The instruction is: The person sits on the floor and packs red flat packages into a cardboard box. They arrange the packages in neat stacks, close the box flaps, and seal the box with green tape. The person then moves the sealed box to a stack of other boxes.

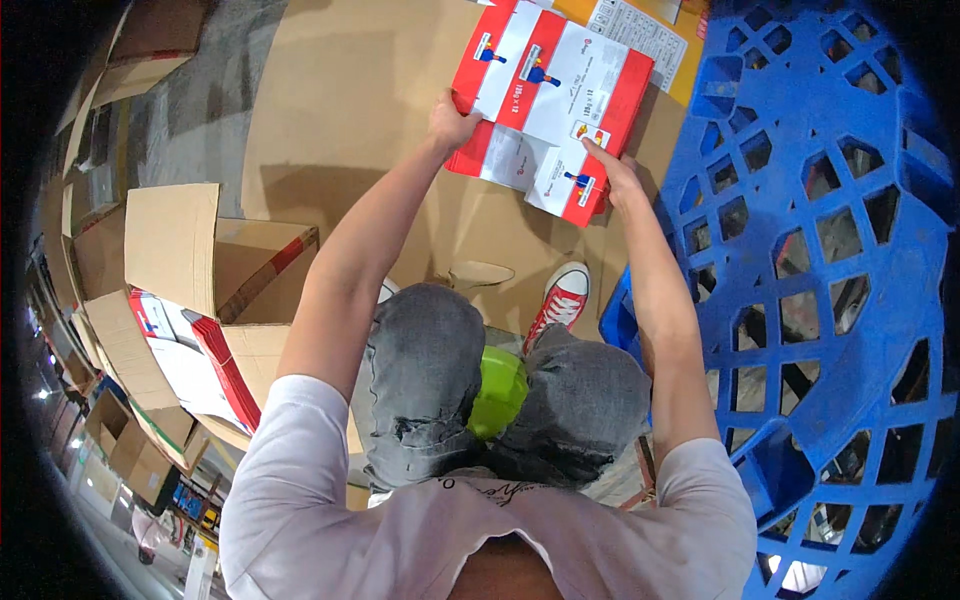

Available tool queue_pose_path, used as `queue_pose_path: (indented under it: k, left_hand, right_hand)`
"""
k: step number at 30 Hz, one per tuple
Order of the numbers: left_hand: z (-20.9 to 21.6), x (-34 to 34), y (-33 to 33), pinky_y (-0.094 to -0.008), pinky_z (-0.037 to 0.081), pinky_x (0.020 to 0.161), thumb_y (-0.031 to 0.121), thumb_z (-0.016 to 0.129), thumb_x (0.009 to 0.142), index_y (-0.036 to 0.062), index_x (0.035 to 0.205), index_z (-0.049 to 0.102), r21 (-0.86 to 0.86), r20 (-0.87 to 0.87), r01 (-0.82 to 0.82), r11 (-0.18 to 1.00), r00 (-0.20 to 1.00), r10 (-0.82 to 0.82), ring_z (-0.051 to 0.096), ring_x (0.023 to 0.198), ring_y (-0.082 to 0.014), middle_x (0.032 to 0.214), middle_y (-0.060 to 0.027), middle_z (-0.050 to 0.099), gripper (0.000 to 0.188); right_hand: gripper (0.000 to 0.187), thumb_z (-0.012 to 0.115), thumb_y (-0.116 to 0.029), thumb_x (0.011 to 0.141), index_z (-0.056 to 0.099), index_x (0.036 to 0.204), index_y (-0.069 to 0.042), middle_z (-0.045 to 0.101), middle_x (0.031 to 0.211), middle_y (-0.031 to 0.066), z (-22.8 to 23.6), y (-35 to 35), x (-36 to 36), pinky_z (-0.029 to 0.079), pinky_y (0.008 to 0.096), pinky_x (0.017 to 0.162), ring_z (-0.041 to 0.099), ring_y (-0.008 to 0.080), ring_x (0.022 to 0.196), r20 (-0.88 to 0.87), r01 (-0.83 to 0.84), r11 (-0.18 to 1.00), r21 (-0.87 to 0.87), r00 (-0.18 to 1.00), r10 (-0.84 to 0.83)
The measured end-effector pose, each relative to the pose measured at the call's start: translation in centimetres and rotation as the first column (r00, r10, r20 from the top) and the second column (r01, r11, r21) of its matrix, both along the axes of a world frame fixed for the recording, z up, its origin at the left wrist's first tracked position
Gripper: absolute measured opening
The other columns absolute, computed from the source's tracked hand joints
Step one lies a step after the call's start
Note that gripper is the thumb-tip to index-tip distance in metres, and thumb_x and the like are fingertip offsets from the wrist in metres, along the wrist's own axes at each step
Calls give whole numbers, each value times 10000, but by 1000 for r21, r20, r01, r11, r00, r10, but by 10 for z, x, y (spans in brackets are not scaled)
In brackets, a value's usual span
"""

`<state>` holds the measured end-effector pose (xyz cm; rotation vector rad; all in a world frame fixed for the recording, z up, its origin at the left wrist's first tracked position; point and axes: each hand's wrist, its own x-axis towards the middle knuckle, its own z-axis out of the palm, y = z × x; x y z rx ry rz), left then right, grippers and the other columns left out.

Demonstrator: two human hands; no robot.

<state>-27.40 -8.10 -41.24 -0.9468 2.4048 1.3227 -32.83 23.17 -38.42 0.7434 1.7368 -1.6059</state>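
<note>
A flat red-and-white printed carton (pixel 560 95), seemingly folded down and with others like it layered beneath, is held out in front of me over a brown cardboard sheet. Its left edge is gripped by my left hand (pixel 455 122), fingers tucked under and out of sight. At its lower right corner my right hand (pixel 618 178) pinches the carton, with thumb or finger lying over the printed face. Some of the layers sit askew, leaving a notch along the near edge.
On the left, an open cardboard box (pixel 172 250) holds more flat red-and-white cartons (pixel 200 365). A blue plastic lattice pallet (pixel 800 230) stands close along my right. The cardboard sheet (pixel 330 110) lies under my feet; something lime green (pixel 500 392) shows between my knees.
</note>
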Motion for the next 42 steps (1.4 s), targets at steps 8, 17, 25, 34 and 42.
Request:
queue_pose_path:
  k: [8,17,25,34,42]
  left_hand:
    - [-23,6,-14,-374,492,1059,222,642,865,-64,1487,432,457,-48,-245,855,953,299,619,1234,-278,1318,-214,646,716]
    - [23,-36,1,-429,584,938,457,955,590,-64,1234,655,127,326,41,991,942,-81,716,1080,-305,1192,-229,719,880]
    - [48,-16,26,-400,609,837,34,849,680,-37,1199,663,617,-50,-167,769,967,251,730,914,-233,1071,-156,749,556]
    - [292,73,-44,-368,543,992,-19,805,748,-25,1308,579,426,-582,-25,904,757,296,692,1052,-196,1181,-134,719,604]
    - [532,154,-72,-345,519,980,10,816,775,5,1240,599,122,-813,-11,992,572,106,663,1060,-167,1132,-90,715,513]
  right_hand:
    - [530,856,6,791,584,1246,11,698,1162,146,89,-25,8,571,366,891,702,230,1007,-319,109,993,-46,940,-118]
    - [557,805,51,840,529,1324,42,635,1290,160,220,5,58,503,391,1022,637,233,1149,-713,242,961,130,697,-79]
    - [452,815,33,844,554,1213,34,671,1185,153,251,21,85,530,362,963,664,209,1057,-733,289,934,212,679,-43]
    - [397,848,-26,839,578,1129,-7,653,1074,85,357,26,109,524,316,873,634,154,955,-919,197,922,332,290,269]
    - [201,652,-1,740,615,928,-59,642,899,112,595,-7,163,425,432,998,600,337,923,-508,300,581,757,-289,811]
